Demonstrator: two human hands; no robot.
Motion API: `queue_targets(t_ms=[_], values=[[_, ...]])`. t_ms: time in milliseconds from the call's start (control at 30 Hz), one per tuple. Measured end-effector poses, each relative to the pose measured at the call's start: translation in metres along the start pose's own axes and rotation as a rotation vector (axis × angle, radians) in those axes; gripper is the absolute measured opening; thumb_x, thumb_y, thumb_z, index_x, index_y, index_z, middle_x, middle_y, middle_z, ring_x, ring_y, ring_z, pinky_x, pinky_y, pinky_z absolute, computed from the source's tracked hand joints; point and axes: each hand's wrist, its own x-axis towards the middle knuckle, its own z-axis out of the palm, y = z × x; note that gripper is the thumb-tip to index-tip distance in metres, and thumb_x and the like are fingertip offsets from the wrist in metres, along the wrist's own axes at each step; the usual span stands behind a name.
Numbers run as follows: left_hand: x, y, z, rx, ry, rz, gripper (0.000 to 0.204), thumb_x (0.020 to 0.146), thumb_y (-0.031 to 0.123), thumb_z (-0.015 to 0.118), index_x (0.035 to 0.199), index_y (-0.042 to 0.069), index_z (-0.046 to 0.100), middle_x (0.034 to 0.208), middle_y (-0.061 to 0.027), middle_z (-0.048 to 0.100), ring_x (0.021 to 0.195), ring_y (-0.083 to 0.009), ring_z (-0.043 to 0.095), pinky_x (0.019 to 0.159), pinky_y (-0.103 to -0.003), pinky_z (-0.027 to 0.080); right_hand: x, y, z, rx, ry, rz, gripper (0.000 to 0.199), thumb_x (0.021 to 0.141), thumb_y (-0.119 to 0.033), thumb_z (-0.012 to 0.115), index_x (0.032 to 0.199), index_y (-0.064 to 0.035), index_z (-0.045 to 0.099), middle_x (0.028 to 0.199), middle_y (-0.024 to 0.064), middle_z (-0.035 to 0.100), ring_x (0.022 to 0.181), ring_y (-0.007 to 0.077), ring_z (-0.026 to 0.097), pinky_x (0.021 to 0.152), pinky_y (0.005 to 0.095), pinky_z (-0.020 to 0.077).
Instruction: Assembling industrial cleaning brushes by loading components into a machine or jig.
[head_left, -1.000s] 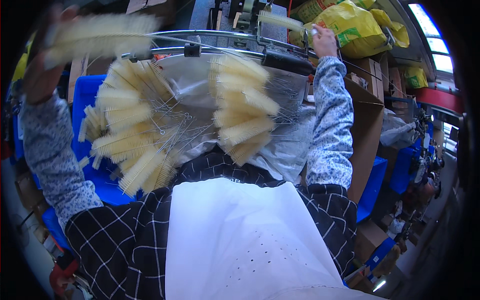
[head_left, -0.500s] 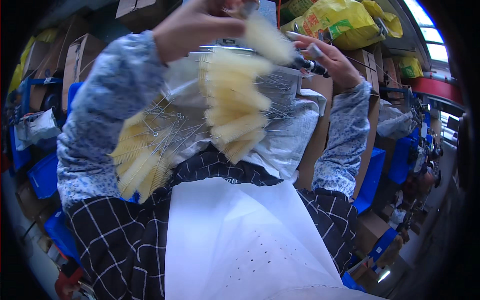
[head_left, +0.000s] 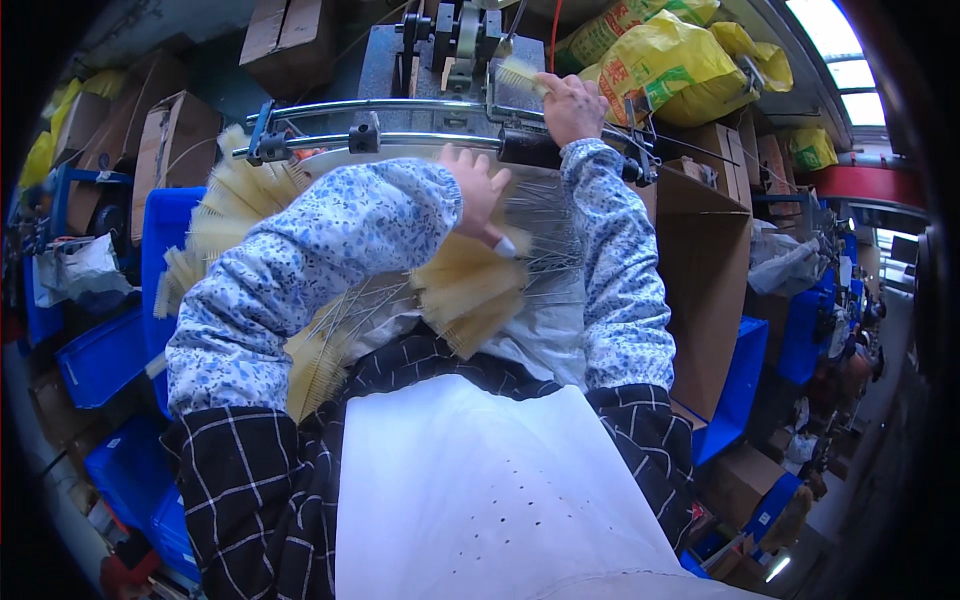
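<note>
Green and red print is being displayed on the yellow bag (head_left: 690, 60). Hands are being kept apart: one pale brush (head_left: 518, 74) is being pinched by the right hand (head_left: 575, 108) at the machine (head_left: 460, 75), while the left hand (head_left: 478, 192) is being held spread over the brush pile (head_left: 466, 292), having been raised beside the right half a second ago.

A paned window (head_left: 845, 73) glares white at the far right, with a red beam (head_left: 862, 184) nearer. Grey floor (head_left: 838, 505) stretches along the right; a bright light strip (head_left: 777, 568) shows at the near right.
</note>
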Motion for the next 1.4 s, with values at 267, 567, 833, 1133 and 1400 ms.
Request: queue_targets(t_ms=[267,567,833,1133,1400], values=[[-0.004,0.006,0.03,-0.188,-0.173,-0.01,0.104,0.051,0.067,0.06,0.13,0.018,0.014,0.131,-0.0217,0.018,0.117,-0.0414,0.025,0.089,-0.057,0.024,0.006,-0.004,0.007,0.037,-0.018,-0.064,0.026,0.075,-0.019,0.049,0.099,-0.0272,0.057,0.085,0.0005,0.053,0.085,0.0197,0.047,0.076,0.035,0.0336],[-0.006,0.01,0.034,-0.184,-0.138,-0.008,0.101,0.054,0.064,0.059,0.13,0.017,0.013,0.131,-0.0228,0.016,0.117,-0.0422,0.023,0.09,-0.058,0.023,0.006,0.0,0.012,0.067,-0.017,-0.051,0.027,0.075,-0.019,0.05,0.1,-0.0249,0.057,0.082,-0.0005,0.053,0.083,0.02,0.047,0.075,0.0347,0.0334],[-0.007,0.012,0.035,-0.202,-0.12,0.002,0.101,0.054,0.063,0.061,0.13,0.016,0.014,0.13,-0.0227,0.017,0.116,-0.0414,0.025,0.089,-0.058,0.023,0.01,0.0,0.014,0.132,-0.15,-0.004,0.029,0.076,-0.018,0.048,0.103,-0.0257,0.055,0.087,-0.0004,0.053,0.088,0.0204,0.045,0.078,0.0365,0.0314],[-0.003,0.017,0.036,-0.165,-0.122,0.008,0.099,0.056,0.062,0.061,0.13,0.016,0.014,0.129,-0.0225,0.019,0.116,-0.0409,0.025,0.089,-0.057,0.023,0.029,0.004,0.038,-0.027,-0.05,-0.18,0.039,0.078,-0.012,0.042,0.112,-0.03,0.048,0.113,0.0007,0.045,0.11,0.0222,0.03,0.09,0.0436,0.0199],[-0.004,0.013,0.037,-0.176,-0.122,0.011,0.099,0.055,0.063,0.06,0.13,0.017,0.015,0.13,-0.0229,0.018,0.117,-0.0422,0.023,0.09,-0.058,0.022,-0.001,0.025,0.004,-0.065,-0.051,0.216,0.043,0.075,-0.025,0.052,0.116,-0.0148,0.044,0.115,0.0044,0.046,0.112,0.0199,0.034,0.088,0.0484,0.0236]])
